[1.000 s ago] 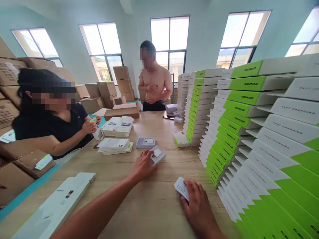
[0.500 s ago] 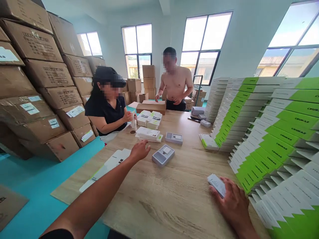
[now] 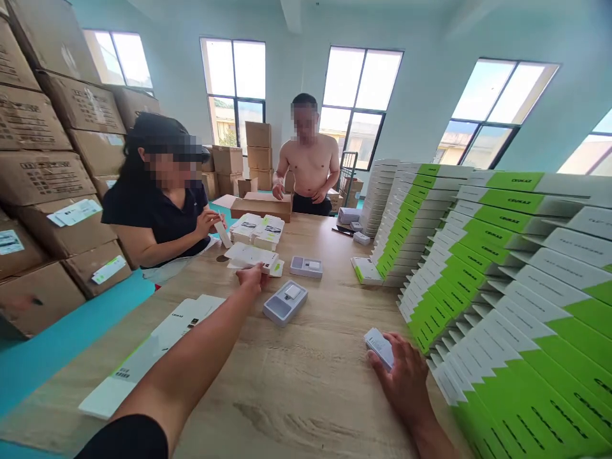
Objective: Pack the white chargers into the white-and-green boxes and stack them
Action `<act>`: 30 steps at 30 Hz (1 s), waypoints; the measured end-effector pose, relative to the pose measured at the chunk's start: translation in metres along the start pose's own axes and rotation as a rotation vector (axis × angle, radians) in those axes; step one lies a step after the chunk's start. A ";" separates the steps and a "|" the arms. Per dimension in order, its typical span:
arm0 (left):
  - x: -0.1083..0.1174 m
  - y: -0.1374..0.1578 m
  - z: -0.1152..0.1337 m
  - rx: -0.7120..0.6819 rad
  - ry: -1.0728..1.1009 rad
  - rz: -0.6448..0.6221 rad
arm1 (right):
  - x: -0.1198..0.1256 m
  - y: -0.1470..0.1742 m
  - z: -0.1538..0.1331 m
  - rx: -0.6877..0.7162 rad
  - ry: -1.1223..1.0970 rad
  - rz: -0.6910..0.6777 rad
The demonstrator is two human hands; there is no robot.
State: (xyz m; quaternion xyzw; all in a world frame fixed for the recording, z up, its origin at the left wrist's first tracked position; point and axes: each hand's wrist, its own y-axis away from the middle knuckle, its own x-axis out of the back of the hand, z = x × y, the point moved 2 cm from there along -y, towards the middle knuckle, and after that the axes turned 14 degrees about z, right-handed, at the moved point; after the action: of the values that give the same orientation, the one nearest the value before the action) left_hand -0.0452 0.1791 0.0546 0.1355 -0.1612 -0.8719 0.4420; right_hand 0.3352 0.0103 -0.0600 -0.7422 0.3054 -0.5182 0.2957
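My left hand point(image 3: 252, 278) reaches across the table, its fingers closed on the near end of a white box point(image 3: 248, 255) on a small pile. At the right, my right hand point(image 3: 404, 377) grips a small stack of printed white leaflets point(image 3: 378, 347) against the tabletop. Between my hands sits a grey tray point(image 3: 277, 313) with a white charger point(image 3: 293, 291) in it. Behind it lies a second grey tray point(image 3: 299, 271) that also carries a white piece. Flat white-and-green cartons point(image 3: 165, 341) lie beside my left forearm.
Tall stacks of white-and-green boxes point(image 3: 482, 255) line the table's right side. Across from me, a co-worker point(image 3: 157, 197) holds a white box point(image 3: 222, 233). Another person point(image 3: 308, 162) stands behind an open brown carton point(image 3: 262, 207). Brown cartons point(image 3: 36, 134) are piled at the left.
My left hand has moved onto the white box and closed on it. The view has turned right. The co-worker's white box has tilted. My right hand stays on the leaflets.
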 end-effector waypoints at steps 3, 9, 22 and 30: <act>0.042 0.019 0.003 -0.094 -0.061 -0.196 | 0.013 -0.009 -0.002 -0.126 -0.145 -0.084; 0.163 0.009 -0.017 -0.341 -0.637 -0.898 | 0.030 -0.019 -0.001 -0.179 -0.234 -0.253; 0.175 0.080 -0.040 -1.121 -1.366 -0.837 | 0.050 -0.030 0.002 -0.363 -0.463 -0.335; 0.176 0.087 -0.039 -1.106 -1.146 -0.902 | 0.088 -0.044 -0.045 -0.595 -0.688 -0.207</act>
State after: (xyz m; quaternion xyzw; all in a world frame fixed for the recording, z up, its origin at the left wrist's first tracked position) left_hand -0.0683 -0.0190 0.0369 -0.4987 0.1529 -0.8488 -0.0861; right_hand 0.3235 -0.0333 0.0379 -0.9501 0.2491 -0.1588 0.1007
